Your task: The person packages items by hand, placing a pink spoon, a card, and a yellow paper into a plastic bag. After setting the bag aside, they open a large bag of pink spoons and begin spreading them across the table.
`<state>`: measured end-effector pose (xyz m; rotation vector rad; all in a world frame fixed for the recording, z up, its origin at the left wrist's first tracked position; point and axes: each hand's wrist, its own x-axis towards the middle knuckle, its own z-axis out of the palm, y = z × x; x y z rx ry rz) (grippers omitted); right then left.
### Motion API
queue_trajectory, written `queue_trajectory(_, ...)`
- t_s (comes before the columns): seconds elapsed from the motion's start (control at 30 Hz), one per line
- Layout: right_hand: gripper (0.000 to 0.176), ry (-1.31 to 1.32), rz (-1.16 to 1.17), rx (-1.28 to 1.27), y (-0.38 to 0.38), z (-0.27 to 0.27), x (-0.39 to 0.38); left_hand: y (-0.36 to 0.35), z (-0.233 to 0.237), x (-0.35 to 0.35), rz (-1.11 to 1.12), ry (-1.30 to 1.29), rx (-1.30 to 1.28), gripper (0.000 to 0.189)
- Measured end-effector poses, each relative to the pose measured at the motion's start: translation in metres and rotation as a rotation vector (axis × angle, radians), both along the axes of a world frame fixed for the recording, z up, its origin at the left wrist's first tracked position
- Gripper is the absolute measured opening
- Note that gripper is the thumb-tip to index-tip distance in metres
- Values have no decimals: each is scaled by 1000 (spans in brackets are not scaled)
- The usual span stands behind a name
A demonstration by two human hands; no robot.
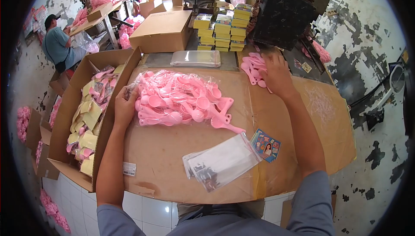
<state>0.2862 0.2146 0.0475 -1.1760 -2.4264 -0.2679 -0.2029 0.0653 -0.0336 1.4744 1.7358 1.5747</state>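
Note:
A clear plastic bag of pink measuring spoons lies on the cardboard-covered table, with several spoons spilling from its right end. My left hand is closed on the bag's left edge. Farther back on the right, my right hand rests against a small pile of loose pink spoons, fingers apart and partly over it. Nearer to me lie flat clear plastic sleeves. Beside them is a small stack of printed blue cards, its left side touching the sleeves.
An open carton of packed spoons and yellowish cards stands at my left. Behind are a closed box, a stack of clear sleeves and yellow-edged card stacks. Rubber bands lie right. A person sits far left.

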Motion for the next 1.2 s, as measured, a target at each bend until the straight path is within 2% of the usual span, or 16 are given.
queue_trajectory(0.03,40,55,-11,222,-6,-2,-7,0,1,3,5,-13,10,28)
queue_trajectory(0.13,44,110,337,-326,-28,-31,-35,-4,7,7,3,-26,10,28)
queue_trajectory(0.23,44,102,416,-658,-53,-33,-56,-4,7,6,2,-11,-4,28)
queue_trajectory(0.33,38,151,380,-843,-56,-26,-55,-3,5,6,2,-25,3,28)
queue_trajectory(0.43,28,208,386,-911,-48,-27,-43,-2,3,2,-8,-22,-1,28)
queue_trajectory(0.53,21,54,366,-766,-55,-15,-34,1,-3,-2,-13,-19,-1,28)
queue_trajectory(0.63,19,280,251,-1052,-54,-2,-23,1,-1,1,-19,-38,25,27)
queue_trajectory(0.73,17,531,333,-982,-47,-3,-25,-1,-3,-1,-21,-45,12,27)
queue_trajectory(0.83,12,642,287,-685,-26,-38,-39,1,-2,1,-28,-57,19,27)
queue_trajectory(0.93,15,1061,339,-740,-24,-41,-59,-1,0,2,-14,-33,6,27)
queue_trajectory(1.0,21,1113,292,-887,-18,-30,-58,-2,1,0,-10,-21,-1,28)
queue_trajectory(1.07,24,858,241,-848,-24,-22,-59,-1,-1,0,-19,-31,5,28)
queue_trajectory(1.13,24,305,188,-604,-63,7,-71,2,-4,-3,-24,-34,19,29)
queue_trajectory(1.2,25,118,258,-518,-65,-15,-70,2,-7,-4,-26,-39,21,29)
